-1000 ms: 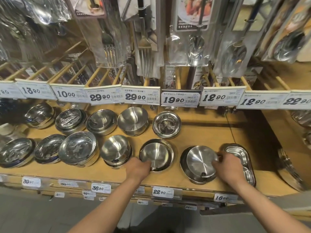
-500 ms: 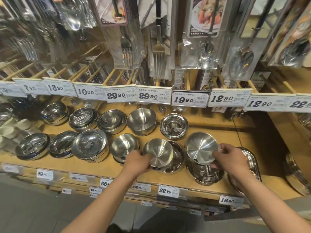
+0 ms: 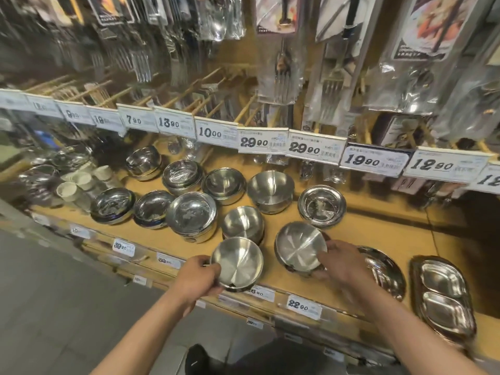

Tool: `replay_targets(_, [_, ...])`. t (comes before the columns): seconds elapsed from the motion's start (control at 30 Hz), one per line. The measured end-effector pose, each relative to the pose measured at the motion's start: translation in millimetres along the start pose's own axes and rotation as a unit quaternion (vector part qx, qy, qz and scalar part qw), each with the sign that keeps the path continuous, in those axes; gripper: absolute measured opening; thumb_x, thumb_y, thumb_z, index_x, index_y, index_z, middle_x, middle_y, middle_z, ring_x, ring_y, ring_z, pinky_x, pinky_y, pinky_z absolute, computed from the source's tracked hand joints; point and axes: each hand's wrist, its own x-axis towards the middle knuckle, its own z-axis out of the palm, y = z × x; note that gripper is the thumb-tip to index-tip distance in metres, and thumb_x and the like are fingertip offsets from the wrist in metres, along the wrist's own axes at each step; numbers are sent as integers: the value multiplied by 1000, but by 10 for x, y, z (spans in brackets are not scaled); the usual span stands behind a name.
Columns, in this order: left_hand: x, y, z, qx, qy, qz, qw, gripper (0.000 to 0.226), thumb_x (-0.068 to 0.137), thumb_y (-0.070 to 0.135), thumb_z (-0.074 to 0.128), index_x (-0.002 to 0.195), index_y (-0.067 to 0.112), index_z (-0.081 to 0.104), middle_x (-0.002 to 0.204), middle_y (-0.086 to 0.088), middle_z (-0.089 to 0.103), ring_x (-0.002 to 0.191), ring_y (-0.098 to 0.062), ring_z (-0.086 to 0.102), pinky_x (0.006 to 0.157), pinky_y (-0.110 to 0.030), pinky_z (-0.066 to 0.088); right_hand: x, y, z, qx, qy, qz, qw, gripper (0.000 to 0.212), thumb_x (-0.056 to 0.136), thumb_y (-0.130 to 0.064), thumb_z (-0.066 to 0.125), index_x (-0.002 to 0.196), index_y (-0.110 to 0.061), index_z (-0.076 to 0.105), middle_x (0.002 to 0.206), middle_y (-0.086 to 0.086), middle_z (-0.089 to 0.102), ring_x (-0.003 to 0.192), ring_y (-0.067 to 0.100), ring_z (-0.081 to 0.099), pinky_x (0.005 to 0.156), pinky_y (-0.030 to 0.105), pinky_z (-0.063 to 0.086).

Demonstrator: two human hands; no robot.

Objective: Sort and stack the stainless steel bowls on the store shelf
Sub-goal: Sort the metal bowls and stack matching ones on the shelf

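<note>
Several stainless steel bowls stand in two rows on the wooden shelf (image 3: 378, 226). My left hand (image 3: 198, 277) grips a small brushed steel bowl (image 3: 237, 262) by its left rim, held tilted over the shelf's front edge. My right hand (image 3: 339, 262) holds a second brushed steel bowl (image 3: 299, 246) by its right rim, low over the shelf and tilted towards me. Just behind the two held bowls sits a small brushed bowl (image 3: 242, 221). A bigger brushed bowl (image 3: 270, 189) and a shiny dish (image 3: 322, 205) stand in the back row.
Shiny bowl stacks (image 3: 192, 216) fill the left of the shelf, with white cups (image 3: 81, 181) beyond. A round divided plate (image 3: 384, 269) and an oval divided tray (image 3: 443, 293) lie to the right. Price tags (image 3: 315, 148) and hanging packaged cutlery (image 3: 281, 77) overhang the back.
Both hands lifted a bowl off the shelf. The left hand's bowl has come forward over the shelf edge; the right hand's bowl has moved left. The view has swung left.
</note>
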Motion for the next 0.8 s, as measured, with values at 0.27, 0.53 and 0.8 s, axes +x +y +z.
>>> replay_targets(0.27, [20, 49, -305, -32, 0, -5, 999, 18, 95, 4, 54, 107, 0, 67, 103, -25, 73, 78, -23, 71, 71, -34, 63, 49, -265, 312, 47, 9, 1, 999, 21, 90, 0, 62, 109, -8, 66, 103, 12, 73, 64, 23, 77, 64, 35, 64])
replay_targets(0.53, [189, 318, -836, -111, 7, 6, 994, 26, 91, -1, 57, 116, 3, 61, 96, -16, 75, 74, -22, 76, 64, -28, 62, 157, -830, 909, 81, -55, -49, 994, 10, 93, 0, 62, 101, -3, 66, 106, 12, 71, 90, 24, 74, 75, 35, 64])
replay_targets(0.8, [513, 535, -1155, -84, 3, 21, 996, 14, 88, -2, 59, 100, 4, 63, 93, -16, 70, 72, -23, 72, 63, -30, 61, 471, -758, 1338, 31, -55, -17, 998, 36, 94, -9, 67, 125, 4, 55, 124, 15, 65, 82, 22, 76, 68, 27, 62])
